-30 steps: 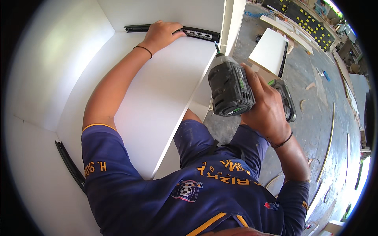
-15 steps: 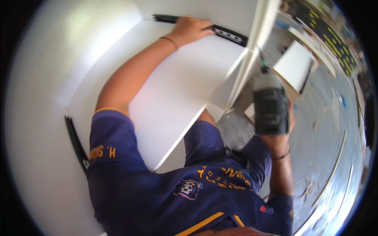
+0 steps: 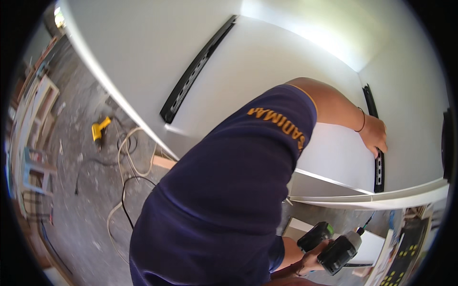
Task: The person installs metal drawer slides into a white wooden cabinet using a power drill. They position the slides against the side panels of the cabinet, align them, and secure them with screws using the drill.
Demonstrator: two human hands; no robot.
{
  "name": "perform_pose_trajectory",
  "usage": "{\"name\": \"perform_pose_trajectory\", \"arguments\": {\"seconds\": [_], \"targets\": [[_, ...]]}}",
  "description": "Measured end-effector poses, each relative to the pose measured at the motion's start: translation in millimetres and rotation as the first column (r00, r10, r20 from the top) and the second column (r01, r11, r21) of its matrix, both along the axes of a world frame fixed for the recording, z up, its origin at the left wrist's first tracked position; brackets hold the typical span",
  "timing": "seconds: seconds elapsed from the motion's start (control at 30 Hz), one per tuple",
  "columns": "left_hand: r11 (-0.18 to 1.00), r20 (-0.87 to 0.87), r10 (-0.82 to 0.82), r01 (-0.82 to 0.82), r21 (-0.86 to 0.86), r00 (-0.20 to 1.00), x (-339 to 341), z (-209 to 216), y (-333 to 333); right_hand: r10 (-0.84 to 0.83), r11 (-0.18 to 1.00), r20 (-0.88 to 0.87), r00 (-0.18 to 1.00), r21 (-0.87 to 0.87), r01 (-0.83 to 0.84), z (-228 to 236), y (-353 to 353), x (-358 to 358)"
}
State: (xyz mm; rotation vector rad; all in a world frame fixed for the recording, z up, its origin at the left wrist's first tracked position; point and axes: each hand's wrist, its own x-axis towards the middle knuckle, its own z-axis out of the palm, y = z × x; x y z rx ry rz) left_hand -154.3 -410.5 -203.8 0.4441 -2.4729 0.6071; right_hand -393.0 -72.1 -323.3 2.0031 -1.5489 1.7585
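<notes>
My left hand [image 3: 373,135] reaches across to the right inner wall of a white cabinet [image 3: 248,66]. Its fingers are closed against a black drawer slide [image 3: 379,171], a long strip with holes that lies along that wall. Lower down, my right hand [image 3: 312,257] grips a black and grey cordless drill [image 3: 339,252] with a long bit. The drill is outside the cabinet, and its bit tip is apart from the slide. A matching drawer slide [image 3: 198,69] sits on the opposite inner wall, touched by neither hand.
On the grey floor at left lies a yellow power tool [image 3: 100,129] beside coiled cables [image 3: 125,148]. A pale blue stool-like frame [image 3: 38,169] stands farther left. White boards [image 3: 369,250] lie on the floor beyond the drill.
My view has swung round toward the left, bringing the opposite slide and yellow tool into sight. My left hand stays at its slide; my right hand still holds the drill.
</notes>
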Motion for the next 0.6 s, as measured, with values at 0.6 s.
{"name": "perform_pose_trajectory", "arguments": {"seconds": [0.6], "targets": [[1.0,0.071,0.021,-0.022,0.017,0.997,0.2,8.5,12.6,0.139,0.99,-0.027,0.99,0.016,-0.138,-0.3,9.0,-2.3]]}}
